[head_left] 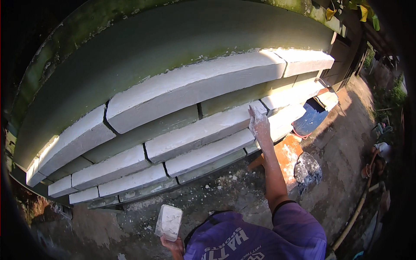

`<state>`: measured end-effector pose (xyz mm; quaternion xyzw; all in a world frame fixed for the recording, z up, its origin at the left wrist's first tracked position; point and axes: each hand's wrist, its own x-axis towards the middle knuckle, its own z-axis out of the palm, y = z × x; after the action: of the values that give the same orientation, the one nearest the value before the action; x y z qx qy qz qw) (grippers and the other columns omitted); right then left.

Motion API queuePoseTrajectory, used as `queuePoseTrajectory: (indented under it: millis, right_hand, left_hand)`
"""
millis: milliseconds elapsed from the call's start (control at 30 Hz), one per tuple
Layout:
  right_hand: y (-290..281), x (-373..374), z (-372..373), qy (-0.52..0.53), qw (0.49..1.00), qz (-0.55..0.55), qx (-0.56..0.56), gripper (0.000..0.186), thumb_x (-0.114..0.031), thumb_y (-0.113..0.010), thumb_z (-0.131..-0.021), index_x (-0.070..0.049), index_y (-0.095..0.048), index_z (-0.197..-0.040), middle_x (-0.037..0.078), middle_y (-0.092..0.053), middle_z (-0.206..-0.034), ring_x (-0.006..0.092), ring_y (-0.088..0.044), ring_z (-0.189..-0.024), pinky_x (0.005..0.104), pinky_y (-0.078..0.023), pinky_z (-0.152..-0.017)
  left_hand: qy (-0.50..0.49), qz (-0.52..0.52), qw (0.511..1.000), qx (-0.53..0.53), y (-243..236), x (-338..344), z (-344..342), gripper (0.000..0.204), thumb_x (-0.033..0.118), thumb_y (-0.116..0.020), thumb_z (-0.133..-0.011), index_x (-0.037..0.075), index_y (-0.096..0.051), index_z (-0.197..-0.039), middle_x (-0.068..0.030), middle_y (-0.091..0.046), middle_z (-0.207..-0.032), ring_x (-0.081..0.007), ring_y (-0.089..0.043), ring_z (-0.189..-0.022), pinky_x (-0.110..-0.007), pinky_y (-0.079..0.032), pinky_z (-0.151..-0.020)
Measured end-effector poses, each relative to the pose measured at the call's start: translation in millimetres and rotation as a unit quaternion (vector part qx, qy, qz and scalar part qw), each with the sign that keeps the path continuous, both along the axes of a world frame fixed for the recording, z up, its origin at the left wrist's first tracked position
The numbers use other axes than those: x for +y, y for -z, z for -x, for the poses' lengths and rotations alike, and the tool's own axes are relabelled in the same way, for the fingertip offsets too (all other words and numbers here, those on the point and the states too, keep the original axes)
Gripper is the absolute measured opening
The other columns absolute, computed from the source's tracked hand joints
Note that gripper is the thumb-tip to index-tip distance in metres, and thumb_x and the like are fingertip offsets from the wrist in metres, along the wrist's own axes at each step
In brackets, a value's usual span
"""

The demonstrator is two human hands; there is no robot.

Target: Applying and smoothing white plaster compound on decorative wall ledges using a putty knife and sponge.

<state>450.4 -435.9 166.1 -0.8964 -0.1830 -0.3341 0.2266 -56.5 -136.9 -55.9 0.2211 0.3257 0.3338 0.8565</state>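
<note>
My left hand (173, 245) grips a clear plastic tub (169, 222) of white paste, low in front of my body. Higher up and to the right, my right hand (259, 121) reaches to the white ledge (208, 130), at its right end beside a dark vertical joint. White paste coats this hand and speckles the forearm. Its fingers are drawn together against the ledge; whether anything is between them is hidden. The ledge is one of several stepped rows of long white-coated blocks along a greenish wall (182, 47).
Right of the wall stand an orange stool or small table (284, 151), a crumpled plastic bag (308, 170) and a blue container (310, 118). White splatter dots the concrete ground (225, 184). A long pole (355, 214) lies at the right. Yellow leaves (363, 13) hang at the top right.
</note>
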Motion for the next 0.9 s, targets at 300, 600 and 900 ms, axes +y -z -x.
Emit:
queuePoseTrajectory:
  millis: [300, 600, 900]
  right_hand:
    - [57, 180, 73, 0.064, 0.973, 0.219, -0.021, 0.05, -0.017, -0.048, -0.086, 0.004, -0.048, -0.132, 0.031, -0.06, -0.113, 0.0377, -0.057, -0.108, 0.0414, -0.048, -0.087]
    - [22, 237, 130, -0.24, 0.97, 0.03, -0.018, 0.055, -0.006, -0.055, -0.08, -0.003, -0.048, -0.134, 0.02, -0.055, -0.126, 0.0381, -0.053, -0.113, 0.0471, -0.045, -0.09]
    - [18, 40, 37, 0.098, 0.987, 0.131, -0.01, 0.05, -0.009, -0.051, -0.085, -0.006, -0.048, -0.135, 0.015, -0.05, -0.134, 0.0343, -0.047, -0.124, 0.0594, -0.027, -0.105]
  left_hand:
    - [-0.014, 0.02, 1.0, -0.014, -17, -17, -1, 0.059, 0.039, -0.05, -0.082, 0.01, -0.048, -0.133, -0.0082, -0.054, -0.133, -0.0299, -0.054, -0.118, -0.048, -0.048, -0.092]
    - [-0.012, 0.01, 1.0, -0.018, -24, -15, 8, 0.066, 0.04, -0.05, -0.078, 0.011, -0.043, -0.137, -0.0103, -0.051, -0.135, -0.0333, -0.052, -0.121, -0.052, -0.047, -0.093]
    - [-0.112, 0.046, 0.989, 0.089, -38, -11, 16, 0.05, 0.032, -0.045, -0.088, 0.011, -0.051, -0.133, -0.0077, -0.056, -0.132, -0.0261, -0.053, -0.121, -0.038, -0.045, -0.099]
